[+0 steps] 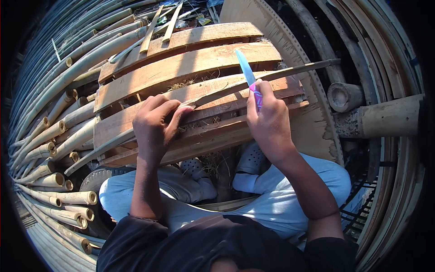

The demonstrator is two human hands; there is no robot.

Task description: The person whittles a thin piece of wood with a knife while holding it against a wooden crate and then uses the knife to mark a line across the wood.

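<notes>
A long, thin bamboo strip lies slantwise over a low slatted wooden bench, its right end reaching past the bench. My left hand is closed around this strip left of the middle, thumb pressed along it. In my right hand is a knife with a blue blade and a pink and purple patterned handle. Its blade points up and away from me, and crosses the strip in this view. Curled shavings lie in the gaps between the slats.
Many bamboo poles are stacked on the left. Two loose slats rest on the bench's far edge. A curved plywood sheet stands at the right, beside a thick bamboo pole and long strips. My legs are folded close to the bench.
</notes>
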